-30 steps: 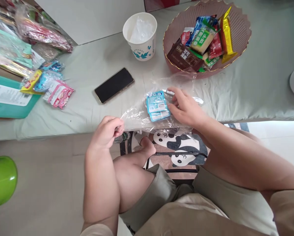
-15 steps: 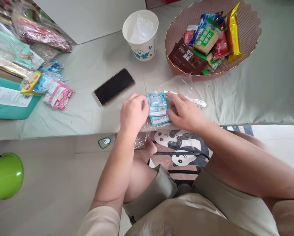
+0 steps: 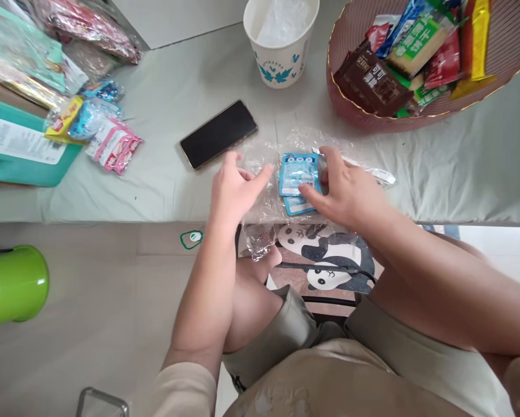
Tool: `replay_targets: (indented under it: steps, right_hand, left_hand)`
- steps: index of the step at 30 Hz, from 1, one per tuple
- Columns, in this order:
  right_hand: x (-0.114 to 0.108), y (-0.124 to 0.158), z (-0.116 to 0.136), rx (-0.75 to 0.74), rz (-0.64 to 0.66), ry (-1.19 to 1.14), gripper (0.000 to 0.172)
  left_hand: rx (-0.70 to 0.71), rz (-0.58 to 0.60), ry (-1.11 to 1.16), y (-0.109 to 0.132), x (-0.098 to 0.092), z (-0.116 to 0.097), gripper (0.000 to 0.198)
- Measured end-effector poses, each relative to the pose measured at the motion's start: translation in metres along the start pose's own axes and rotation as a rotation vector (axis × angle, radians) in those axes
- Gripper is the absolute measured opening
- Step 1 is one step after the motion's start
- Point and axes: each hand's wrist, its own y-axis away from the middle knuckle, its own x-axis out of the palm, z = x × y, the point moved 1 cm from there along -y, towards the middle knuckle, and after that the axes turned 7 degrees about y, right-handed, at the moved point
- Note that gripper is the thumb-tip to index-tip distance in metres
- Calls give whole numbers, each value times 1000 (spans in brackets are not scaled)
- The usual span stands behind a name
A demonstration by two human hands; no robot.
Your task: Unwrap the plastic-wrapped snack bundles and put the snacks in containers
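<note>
Two light-blue flat packets (image 3: 298, 174) lie overlapped near the front edge of the cloth-covered surface. Crinkled clear plastic wrap (image 3: 264, 202) spreads around them and hangs over the edge. My left hand (image 3: 237, 188) hovers left of the packets by the plastic, thumb and fingers apart, with nothing in it. On the other side, my right hand (image 3: 351, 188) has its fingers spread, the thumb tip at the packets' right side. A slim white item (image 3: 381, 174) sticks out behind the right hand; its kind is hidden.
A black phone (image 3: 218, 133) lies behind my left hand. Farther back stand a paper cup (image 3: 281, 61) with clear plastic inside and a pink ribbed bowl (image 3: 351, 110) of wrapped snacks. Packaged goods (image 3: 116, 145) pile up at the left. A green bin (image 3: 20, 284) stands on the floor.
My left hand has opened and come away from the packets to the left. The right thumb has spread lower over the packets. The camera view has shifted.
</note>
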Motion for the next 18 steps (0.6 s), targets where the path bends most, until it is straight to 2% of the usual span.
replay_targets:
  steps: [2, 4, 6, 9, 11, 12, 16, 18]
  right_hand:
    - [-4, 1, 8, 54, 4, 56, 80]
    - [-5, 2, 13, 74, -2, 98, 84]
    - [-5, 2, 14, 81, -10, 106, 82]
    - [-1, 0, 12, 80, 10, 15, 81]
    - [0, -2, 12, 78, 17, -83, 81]
    - [-1, -3, 13, 80, 25, -120, 75]
    - [-3, -7, 20, 118, 76, -135, 30]
    - [-4, -9, 21, 136, 72, -154, 23]
  left_hand:
    - [122, -22, -194, 14, 7, -10, 47]
    - [289, 9, -350, 28, 12, -22, 33]
    - [381, 167, -450, 40, 15, -29, 12]
    - [389, 399, -554, 49, 15, -29, 5]
    - [355, 447, -582, 51, 13, -27, 14]
    - [338, 456, -586, 51, 12, -26, 18]
    - [326, 473, -596, 50, 11, -27, 21]
    - [323, 465, -601, 50, 12, -27, 23]
